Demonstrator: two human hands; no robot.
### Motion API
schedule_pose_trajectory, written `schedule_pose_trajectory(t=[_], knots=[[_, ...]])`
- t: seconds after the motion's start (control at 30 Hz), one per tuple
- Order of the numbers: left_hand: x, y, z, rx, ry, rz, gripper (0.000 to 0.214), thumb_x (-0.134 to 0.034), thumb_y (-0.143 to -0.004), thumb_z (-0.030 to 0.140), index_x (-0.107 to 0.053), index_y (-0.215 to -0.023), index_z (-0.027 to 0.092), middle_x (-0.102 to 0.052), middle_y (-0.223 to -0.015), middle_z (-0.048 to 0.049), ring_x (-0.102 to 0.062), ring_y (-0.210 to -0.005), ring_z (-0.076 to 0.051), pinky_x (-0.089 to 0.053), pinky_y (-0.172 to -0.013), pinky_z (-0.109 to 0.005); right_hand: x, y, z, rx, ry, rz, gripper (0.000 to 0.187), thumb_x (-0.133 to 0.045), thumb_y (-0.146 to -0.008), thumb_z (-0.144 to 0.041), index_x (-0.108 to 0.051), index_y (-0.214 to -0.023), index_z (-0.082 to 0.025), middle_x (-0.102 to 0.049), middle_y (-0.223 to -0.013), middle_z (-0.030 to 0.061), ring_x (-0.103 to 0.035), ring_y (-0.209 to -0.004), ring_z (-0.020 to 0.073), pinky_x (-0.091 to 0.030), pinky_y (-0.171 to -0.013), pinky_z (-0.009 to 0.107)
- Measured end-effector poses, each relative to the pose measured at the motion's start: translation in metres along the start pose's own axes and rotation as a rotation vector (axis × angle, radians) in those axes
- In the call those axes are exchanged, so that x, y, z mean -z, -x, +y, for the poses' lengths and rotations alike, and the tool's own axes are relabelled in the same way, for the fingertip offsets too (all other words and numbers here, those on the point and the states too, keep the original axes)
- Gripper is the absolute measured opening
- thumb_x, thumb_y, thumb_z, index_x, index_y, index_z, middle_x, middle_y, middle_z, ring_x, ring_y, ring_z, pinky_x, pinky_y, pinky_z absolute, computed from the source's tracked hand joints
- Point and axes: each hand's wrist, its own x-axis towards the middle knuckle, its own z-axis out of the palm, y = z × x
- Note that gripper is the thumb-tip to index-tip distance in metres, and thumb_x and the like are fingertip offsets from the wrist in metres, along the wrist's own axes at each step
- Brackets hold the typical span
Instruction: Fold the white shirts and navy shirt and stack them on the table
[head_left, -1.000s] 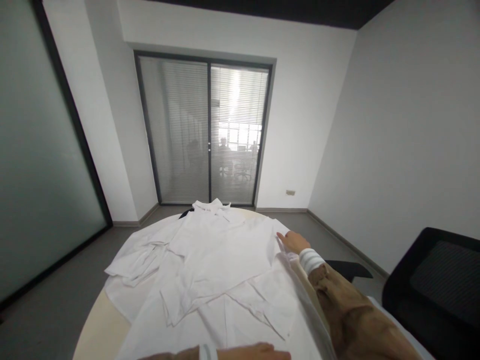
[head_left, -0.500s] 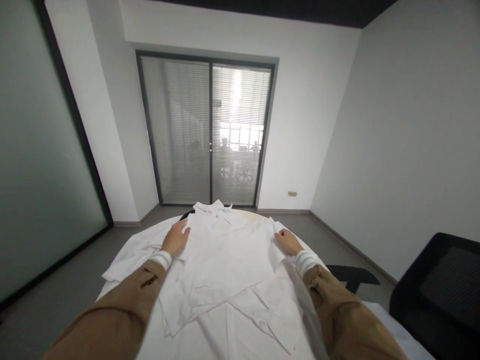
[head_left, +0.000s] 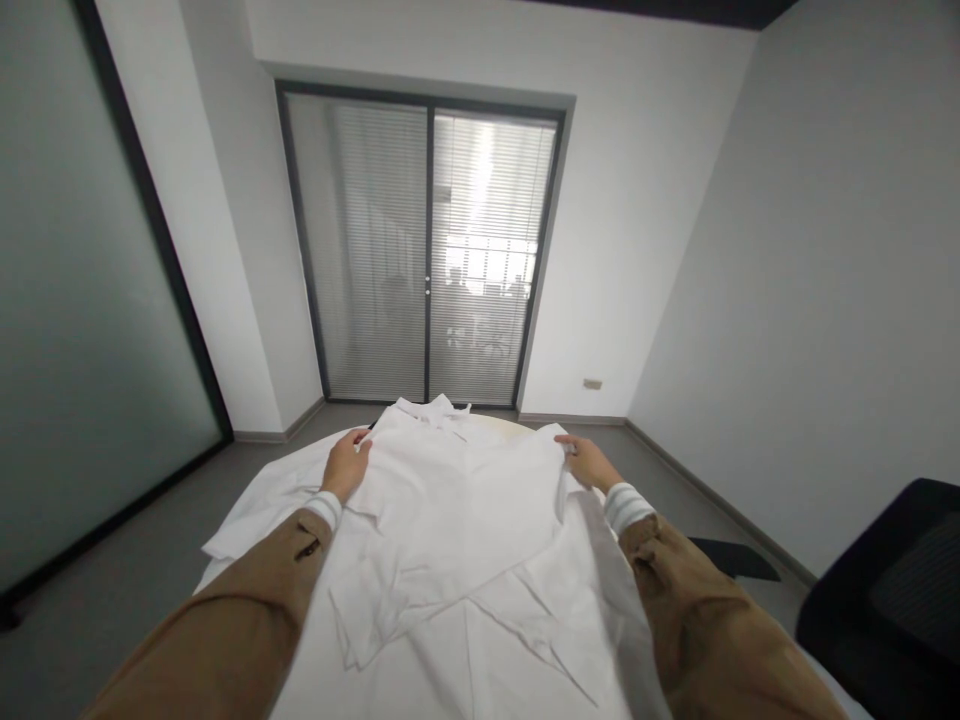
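Note:
A white collared shirt [head_left: 457,500] lies spread on top of other white garments [head_left: 255,505] on a round pale table [head_left: 517,425]. My left hand [head_left: 346,462] pinches the shirt at its left shoulder, fingers curled on the fabric. My right hand [head_left: 589,462] grips the shirt's right shoulder edge, which is lifted a little. Both arms wear tan sleeves with white striped cuffs and stretch forward over the cloth. The shirt's collar [head_left: 431,410] points away from me, towards the far rim of the table.
A black chair [head_left: 885,590] stands at the right, with a dark armrest [head_left: 731,560] near the table. Glass doors with blinds [head_left: 427,250] close the far wall. A frosted glass wall [head_left: 82,330] runs along the left. Grey floor surrounds the table.
My left hand came up from the near edge to the shirt's left shoulder. Both hands slid farther forward and closed on the shoulders, and the right shoulder edge rose slightly.

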Motion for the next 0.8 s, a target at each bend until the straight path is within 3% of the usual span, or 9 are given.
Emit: schedule_pose_trajectory(t=[0.1, 0.23, 0.3, 0.4, 0.53, 0.63, 0.7, 0.8], knots=[[-0.004, 0.004, -0.004, 0.055, -0.052, 0.003, 0.034, -0.053, -0.089, 0.032, -0.063, -0.119, 0.018, -0.07, -0.117, -0.0138, -0.065, -0.109, -0.028, -0.048, -0.094, -0.038, -0.001, 0.0, 0.005, -0.054, 0.126, -0.042, 0.055, -0.059, -0.078, -0.013, -0.058, -0.133, -0.018, -0.067, -0.121, 0.0141, -0.062, -0.11, 0.0265, -0.046, -0.093, 0.035], [-0.003, 0.01, -0.005, 0.058, -0.096, -0.059, 0.044, -0.063, -0.085, 0.039, -0.058, -0.125, 0.019, -0.071, -0.116, -0.0132, -0.066, -0.108, -0.028, -0.049, -0.091, -0.036, -0.009, 0.018, 0.008, -0.087, 0.221, -0.141, 0.077, -0.064, -0.081, -0.025, -0.033, -0.151, -0.015, -0.07, -0.114, 0.0169, -0.067, -0.1, 0.027, -0.046, -0.09, 0.037], [0.0, 0.014, -0.002, 0.034, -0.109, -0.084, 0.051, -0.064, -0.085, 0.039, -0.054, -0.131, 0.02, -0.07, -0.118, -0.0123, -0.067, -0.108, -0.027, -0.049, -0.091, -0.035, -0.008, 0.028, 0.007, -0.034, 0.256, -0.196, 0.079, -0.064, -0.084, -0.029, -0.028, -0.153, -0.017, -0.07, -0.112, 0.0154, -0.067, -0.097, 0.0253, -0.046, -0.088, 0.035], [0.004, 0.022, 0.003, -0.005, -0.132, -0.11, 0.052, -0.061, -0.088, 0.035, -0.048, -0.136, 0.022, -0.07, -0.12, -0.0118, -0.066, -0.11, -0.027, -0.047, -0.092, -0.035, 0.002, 0.038, 0.006, 0.063, 0.388, -0.256, 0.07, -0.059, -0.09, -0.032, -0.03, -0.153, -0.022, -0.071, -0.11, 0.0129, -0.067, -0.096, 0.0235, -0.046, -0.085, 0.032], [0.003, 0.032, 0.01, -0.012, -0.172, -0.134, 0.055, -0.056, -0.091, 0.036, -0.041, -0.142, 0.02, -0.068, -0.122, -0.0161, -0.066, -0.111, -0.031, -0.047, -0.092, -0.038, 0.01, 0.043, -0.001, 0.042, 0.522, -0.197, 0.059, -0.062, -0.088, -0.032, -0.046, -0.144, -0.022, -0.062, -0.125, 0.0185, -0.061, -0.11, 0.0306, -0.043, -0.092, 0.041], [0.002, 0.036, 0.014, -0.008, -0.193, -0.164, 0.066, -0.057, -0.09, 0.043, -0.035, -0.147, 0.017, -0.064, -0.129, -0.02, -0.064, -0.114, -0.034, -0.046, -0.093, -0.041, -0.002, 0.05, -0.023, 0.077, 0.577, -0.104, 0.046, -0.06, -0.088, -0.028, -0.057, -0.134, -0.022, -0.048, -0.142, 0.0187, -0.043, -0.13, 0.0357, -0.035, -0.102, 0.048], [0.002, 0.039, 0.016, -0.031, -0.219, -0.189, 0.071, -0.059, -0.089, 0.043, -0.032, -0.149, 0.016, -0.06, -0.135, -0.0202, -0.061, -0.119, -0.034, -0.045, -0.096, -0.04, -0.019, 0.06, -0.047, 0.174, 0.572, -0.06, 0.043, -0.05, -0.094, -0.034, -0.057, -0.134, -0.02, -0.046, -0.145, 0.0176, -0.039, -0.133, 0.0345, -0.033, -0.106, 0.049], [0.003, 0.044, 0.019, -0.08, -0.273, -0.204, 0.072, -0.059, -0.089, 0.034, -0.028, -0.151, 0.015, -0.058, -0.138, -0.0194, -0.059, -0.122, -0.033, -0.044, -0.099, -0.039, -0.054, 0.088, -0.088, 0.296, 0.479, -0.197, 0.058, -0.042, -0.097, -0.052, -0.044, -0.147, -0.022, -0.039, -0.154, 0.0143, -0.03, -0.142, 0.0339, -0.023, -0.114, 0.051]])
